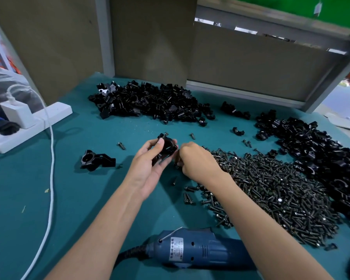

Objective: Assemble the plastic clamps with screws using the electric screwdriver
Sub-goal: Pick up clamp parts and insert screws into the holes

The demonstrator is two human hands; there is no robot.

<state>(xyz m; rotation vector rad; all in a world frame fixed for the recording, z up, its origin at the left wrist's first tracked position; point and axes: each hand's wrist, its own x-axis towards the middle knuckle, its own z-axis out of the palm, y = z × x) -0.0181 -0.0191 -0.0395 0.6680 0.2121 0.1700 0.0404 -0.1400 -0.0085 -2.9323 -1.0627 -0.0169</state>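
Observation:
My left hand [150, 165] grips a black plastic clamp [167, 147] above the green mat, with a screw [165, 134] standing out of its top. My right hand [196, 161] is right beside the clamp, fingers curled at its right end; what they pinch is hidden. A big heap of dark screws [271, 190] lies just right of my right hand. The blue electric screwdriver [196, 249] lies on the mat near the front edge, under my right forearm.
Black clamp parts are heaped at the back [150, 102] and along the right [321, 154]. One assembled clamp [97, 160] sits left of my hands. Loose screws [121, 146] dot the mat. A white power strip [28, 126] and white cable [52, 158] lie at left.

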